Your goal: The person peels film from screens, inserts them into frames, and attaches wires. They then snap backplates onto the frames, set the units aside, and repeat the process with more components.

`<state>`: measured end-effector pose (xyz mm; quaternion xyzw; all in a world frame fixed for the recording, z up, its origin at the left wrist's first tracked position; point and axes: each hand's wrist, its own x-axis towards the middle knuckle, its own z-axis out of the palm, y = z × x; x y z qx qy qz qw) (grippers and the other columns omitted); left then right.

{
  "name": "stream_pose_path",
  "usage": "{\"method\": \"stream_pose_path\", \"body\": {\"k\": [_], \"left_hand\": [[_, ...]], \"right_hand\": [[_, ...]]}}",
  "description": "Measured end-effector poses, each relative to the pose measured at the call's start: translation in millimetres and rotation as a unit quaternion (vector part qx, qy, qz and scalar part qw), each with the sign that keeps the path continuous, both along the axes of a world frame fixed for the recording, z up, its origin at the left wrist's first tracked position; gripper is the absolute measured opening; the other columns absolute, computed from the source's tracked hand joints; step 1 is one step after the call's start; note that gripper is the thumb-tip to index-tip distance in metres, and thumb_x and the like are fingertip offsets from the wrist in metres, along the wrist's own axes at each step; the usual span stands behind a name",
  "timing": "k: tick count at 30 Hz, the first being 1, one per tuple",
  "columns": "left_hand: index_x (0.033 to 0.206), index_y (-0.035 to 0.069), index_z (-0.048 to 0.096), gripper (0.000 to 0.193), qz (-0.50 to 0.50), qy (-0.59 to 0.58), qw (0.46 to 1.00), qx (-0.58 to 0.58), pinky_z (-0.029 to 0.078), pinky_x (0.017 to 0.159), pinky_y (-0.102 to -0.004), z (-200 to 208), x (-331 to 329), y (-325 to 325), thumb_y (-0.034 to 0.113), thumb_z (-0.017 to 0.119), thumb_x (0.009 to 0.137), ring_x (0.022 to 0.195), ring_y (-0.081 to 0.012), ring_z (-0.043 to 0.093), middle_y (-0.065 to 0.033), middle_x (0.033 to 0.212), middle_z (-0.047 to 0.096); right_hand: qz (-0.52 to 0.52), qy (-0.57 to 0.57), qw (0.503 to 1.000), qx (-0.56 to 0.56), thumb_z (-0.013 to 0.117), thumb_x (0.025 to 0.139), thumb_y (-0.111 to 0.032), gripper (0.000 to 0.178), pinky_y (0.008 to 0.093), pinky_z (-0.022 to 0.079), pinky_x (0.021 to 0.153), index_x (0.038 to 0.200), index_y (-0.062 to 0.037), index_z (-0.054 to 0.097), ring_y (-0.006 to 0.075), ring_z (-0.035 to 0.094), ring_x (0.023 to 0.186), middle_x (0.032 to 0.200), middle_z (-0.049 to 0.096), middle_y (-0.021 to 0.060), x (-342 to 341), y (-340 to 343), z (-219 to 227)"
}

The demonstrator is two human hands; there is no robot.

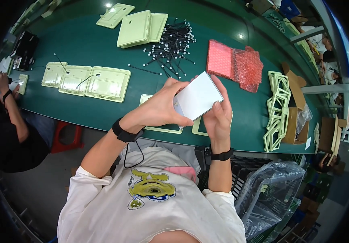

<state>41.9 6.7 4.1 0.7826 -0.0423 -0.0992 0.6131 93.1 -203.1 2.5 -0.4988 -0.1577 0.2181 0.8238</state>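
Observation:
Between both hands is a flat white rectangular panel [200, 96] with thin dark edges, tilted above the table's near side. My left hand [160, 106] grips its left edge, thumb at the lower corner and fingers at the upper side. On the right side, my right hand [220, 117] closes on the panel with its thumb on the near corner and fingers along the far edge. Under my hands, a pale green frame [163, 130] and another pale green frame [198, 128] lie on the green table [142, 115], both partly hidden by my hands.
Pale green housings [109, 84] with thin cables lie in a row at left. Beyond are stacked housings [134, 28], a heap of black cables [172, 42] and red bubble wrap [237, 65]. Open frames [278, 109] and a cardboard box [291, 125] are right. A co-worker's arm [14, 115] is left.

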Motion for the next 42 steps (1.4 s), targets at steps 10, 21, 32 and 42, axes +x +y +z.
{"method": "stream_pose_path", "body": {"k": [10, 21, 32, 42], "left_hand": [[0.158, -0.003, 0.037, 0.112, 0.068, -0.026, 0.997, 0.004, 0.046, 0.117, -0.0451, 9.5, -1.1, -20.5, 0.024, 0.098, 0.067, 0.132, -0.0321, 0.052, -0.0168, 0.134, 0.048], [0.154, -0.006, 0.037, 0.110, 0.145, -0.150, 0.976, 0.058, 0.046, 0.112, -0.0443, 1.2, 0.5, -31.8, 0.021, 0.097, 0.067, 0.129, -0.0375, 0.053, -0.0223, 0.138, 0.047], [0.154, -0.005, 0.034, 0.108, 0.199, -0.136, 0.970, 0.029, 0.050, 0.109, -0.0463, 23.5, -7.6, -48.3, 0.028, 0.097, 0.072, 0.131, -0.0367, 0.052, -0.0200, 0.137, 0.043], [0.154, -0.002, 0.033, 0.108, 0.184, -0.156, 0.969, 0.058, 0.049, 0.113, -0.0466, 26.3, 2.5, -47.7, 0.026, 0.097, 0.072, 0.135, -0.0340, 0.047, -0.0188, 0.141, 0.038]], "right_hand": [[-0.067, -0.041, 0.997, -0.016, 0.052, 0.111, -0.050, 0.078, 0.0472, 0.040, 0.124, 0.165, 0.0027, 0.031, 0.0321, 0.050, 0.148, 0.163, 0.046, 0.0198, -14.1, 30.2, 1.6], [-0.069, -0.019, 0.996, 0.055, 0.037, 0.112, -0.062, 0.085, 0.0475, 0.041, 0.123, 0.168, -0.0002, 0.024, 0.0333, 0.051, 0.147, 0.164, 0.044, 0.0200, -15.1, 36.4, 2.4], [-0.057, -0.003, 0.998, 0.026, 0.041, 0.111, -0.058, 0.078, 0.0442, 0.043, 0.120, 0.162, 0.0005, 0.037, 0.0297, 0.054, 0.142, 0.157, 0.052, 0.0182, -20.5, 26.3, 0.8], [-0.068, 0.003, 0.997, 0.045, 0.045, 0.111, -0.049, 0.070, 0.0433, 0.041, 0.121, 0.161, 0.0013, 0.040, 0.0279, 0.054, 0.143, 0.157, 0.052, 0.0185, -16.2, 24.2, 6.1]]}}
